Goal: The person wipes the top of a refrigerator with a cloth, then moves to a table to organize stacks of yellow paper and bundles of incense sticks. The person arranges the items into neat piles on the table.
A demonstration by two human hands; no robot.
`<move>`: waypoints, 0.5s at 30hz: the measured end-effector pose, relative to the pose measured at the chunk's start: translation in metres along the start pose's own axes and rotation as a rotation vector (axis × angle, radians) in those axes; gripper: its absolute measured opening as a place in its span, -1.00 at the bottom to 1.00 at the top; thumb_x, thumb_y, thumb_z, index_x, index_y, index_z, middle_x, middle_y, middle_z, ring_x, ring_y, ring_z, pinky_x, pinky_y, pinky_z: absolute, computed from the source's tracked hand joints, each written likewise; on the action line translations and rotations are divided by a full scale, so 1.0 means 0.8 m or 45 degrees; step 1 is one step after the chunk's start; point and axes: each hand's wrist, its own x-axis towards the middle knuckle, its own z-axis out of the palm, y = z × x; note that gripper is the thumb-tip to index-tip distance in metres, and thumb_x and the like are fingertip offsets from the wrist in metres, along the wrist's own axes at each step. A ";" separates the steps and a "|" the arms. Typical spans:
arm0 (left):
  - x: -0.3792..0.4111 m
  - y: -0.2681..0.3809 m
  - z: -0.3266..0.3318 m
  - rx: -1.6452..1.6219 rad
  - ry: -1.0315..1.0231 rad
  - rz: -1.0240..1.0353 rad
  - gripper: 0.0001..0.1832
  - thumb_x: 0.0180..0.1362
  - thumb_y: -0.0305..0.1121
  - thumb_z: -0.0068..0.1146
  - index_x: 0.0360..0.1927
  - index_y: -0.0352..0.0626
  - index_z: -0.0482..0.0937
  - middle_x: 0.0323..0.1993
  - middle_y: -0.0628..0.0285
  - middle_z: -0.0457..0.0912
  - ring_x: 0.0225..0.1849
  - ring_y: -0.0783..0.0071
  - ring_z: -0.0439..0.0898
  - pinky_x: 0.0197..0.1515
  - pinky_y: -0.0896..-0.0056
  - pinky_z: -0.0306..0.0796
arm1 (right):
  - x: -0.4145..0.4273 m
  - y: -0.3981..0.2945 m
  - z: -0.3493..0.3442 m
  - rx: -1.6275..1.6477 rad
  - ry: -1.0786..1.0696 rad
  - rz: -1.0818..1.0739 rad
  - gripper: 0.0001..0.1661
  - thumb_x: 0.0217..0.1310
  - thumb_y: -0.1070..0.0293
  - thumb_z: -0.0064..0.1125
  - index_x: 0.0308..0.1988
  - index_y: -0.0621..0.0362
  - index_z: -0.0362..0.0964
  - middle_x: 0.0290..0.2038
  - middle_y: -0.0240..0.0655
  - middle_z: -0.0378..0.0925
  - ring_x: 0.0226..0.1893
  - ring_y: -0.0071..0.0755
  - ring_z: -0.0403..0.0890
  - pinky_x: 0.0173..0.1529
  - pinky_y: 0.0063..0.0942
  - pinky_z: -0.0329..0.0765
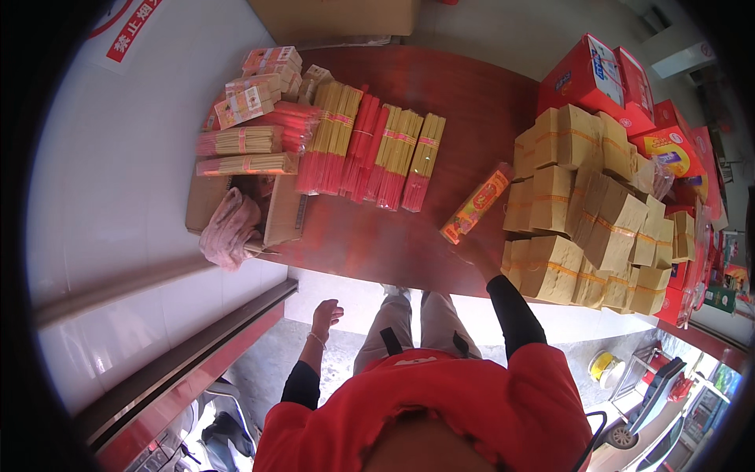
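Observation:
My right hand [472, 253] is at the lower end of a long orange and red printed box [478, 203], which slants across the reddish-brown table [365, 248]; whether the fingers grip it is not clear. Away from the table's front edge, my left hand [327, 314] hangs in the air with its fingers curled and nothing visible in it. Left of the box lie bundles of yellow incense sticks with pink ends [423, 162] [398, 156] [330, 135], and between them a bundle of red sticks [361, 147].
Paper-banded stacks of tan paper [554, 197] are piled at the right, with red gift boxes [581, 82] behind. At the left, small wrapped packs [245, 106] and more incense bundles [239, 140] lie by an open cardboard box [286, 218] with a pink cloth [230, 227] over its edge.

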 end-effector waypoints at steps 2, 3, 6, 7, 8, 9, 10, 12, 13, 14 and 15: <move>-0.006 -0.013 0.005 0.037 -0.014 -0.032 -0.64 0.14 -0.07 -0.06 -0.07 -0.01 0.44 -0.31 0.24 0.60 -0.23 0.42 0.56 -0.16 0.35 0.34 | 0.027 0.020 -0.001 0.253 0.099 0.253 -0.42 -0.01 -0.01 0.09 -0.14 0.25 0.36 -0.28 0.04 0.51 -0.26 0.00 0.56 -0.24 -0.20 0.50; -0.013 -0.021 0.009 0.045 -0.003 -0.060 -0.64 0.15 -0.08 -0.07 -0.07 -0.02 0.44 -0.31 0.23 0.60 -0.23 0.42 0.56 -0.17 0.35 0.35 | 0.041 0.026 0.000 0.381 0.169 0.351 -0.40 -0.03 -0.03 0.11 -0.13 0.25 0.36 -0.26 0.06 0.50 -0.24 -0.01 0.56 -0.23 -0.21 0.50; -0.040 -0.052 0.010 0.032 -0.012 -0.158 -0.65 0.17 -0.11 -0.09 -0.06 -0.06 0.43 -0.30 0.23 0.60 -0.23 0.42 0.57 -0.18 0.35 0.38 | 0.087 0.039 0.018 0.463 0.428 0.489 -0.34 -0.08 -0.06 0.15 -0.11 0.25 0.34 -0.21 0.07 0.45 -0.21 0.01 0.53 -0.22 -0.20 0.50; -0.047 -0.053 0.008 0.060 -0.022 -0.199 -0.65 0.17 -0.12 -0.09 -0.05 -0.07 0.42 -0.30 0.22 0.60 -0.24 0.42 0.58 -0.18 0.34 0.39 | 0.114 0.062 0.037 0.278 0.496 0.526 -0.32 -0.09 -0.06 0.16 -0.10 0.26 0.33 -0.17 0.06 0.41 -0.19 0.02 0.51 -0.23 -0.20 0.50; -0.053 -0.053 0.006 0.092 -0.025 -0.219 -0.63 0.15 -0.12 -0.07 -0.05 -0.09 0.42 -0.30 0.22 0.60 -0.22 0.41 0.57 -0.18 0.33 0.38 | 0.135 0.077 0.054 0.093 0.545 0.564 -0.31 -0.10 -0.06 0.17 -0.09 0.26 0.32 -0.13 0.05 0.37 -0.17 0.03 0.49 -0.23 -0.20 0.51; -0.059 -0.061 0.005 0.097 -0.009 -0.251 -0.62 0.14 -0.11 -0.06 -0.04 -0.10 0.42 -0.29 0.22 0.60 -0.21 0.40 0.56 -0.17 0.32 0.36 | 0.144 0.074 0.058 0.218 0.546 0.669 -0.31 -0.11 -0.07 0.17 -0.11 0.26 0.32 -0.11 0.04 0.32 -0.16 0.05 0.48 -0.23 -0.18 0.51; -0.063 -0.074 0.005 0.087 0.016 -0.270 -0.62 0.14 -0.12 -0.06 -0.04 -0.10 0.42 -0.29 0.22 0.60 -0.21 0.39 0.57 -0.17 0.31 0.37 | 0.145 0.060 0.055 0.336 0.532 0.772 -0.32 -0.11 -0.07 0.17 -0.12 0.26 0.33 -0.09 0.03 0.27 -0.15 0.07 0.46 -0.23 -0.17 0.50; -0.068 -0.090 0.006 0.072 0.055 -0.296 -0.62 0.15 -0.13 -0.07 -0.03 -0.10 0.42 -0.28 0.21 0.60 -0.21 0.37 0.57 -0.17 0.31 0.37 | 0.139 0.037 0.047 0.520 0.551 0.891 -0.40 -0.11 -0.07 0.14 -0.20 0.21 0.37 -0.09 0.00 0.16 -0.16 0.06 0.46 -0.22 -0.14 0.50; -0.068 -0.090 0.010 0.084 0.064 -0.311 -0.61 0.15 -0.12 -0.08 -0.02 -0.11 0.41 -0.28 0.20 0.60 -0.21 0.37 0.57 -0.16 0.31 0.38 | 0.135 0.032 0.045 0.435 0.599 0.759 -0.43 -0.10 -0.06 0.14 -0.22 0.19 0.38 -0.10 0.00 0.16 -0.19 0.06 0.46 -0.23 -0.14 0.50; -0.067 -0.090 0.014 0.096 0.073 -0.325 -0.61 0.16 -0.12 -0.09 -0.02 -0.12 0.40 -0.28 0.19 0.60 -0.20 0.37 0.57 -0.15 0.30 0.38 | 0.129 0.024 0.046 0.350 0.644 0.625 -0.46 -0.09 -0.06 0.13 -0.24 0.17 0.39 -0.11 0.00 0.17 -0.21 0.06 0.47 -0.23 -0.13 0.50; -0.063 -0.088 0.023 0.095 0.086 -0.333 -0.61 0.17 -0.12 -0.09 -0.01 -0.13 0.39 -0.27 0.18 0.60 -0.20 0.37 0.57 -0.14 0.30 0.39 | 0.126 0.003 0.039 0.314 0.654 0.480 -0.50 -0.07 -0.05 0.12 -0.26 0.15 0.39 -0.13 0.01 0.18 -0.25 0.08 0.48 -0.24 -0.13 0.50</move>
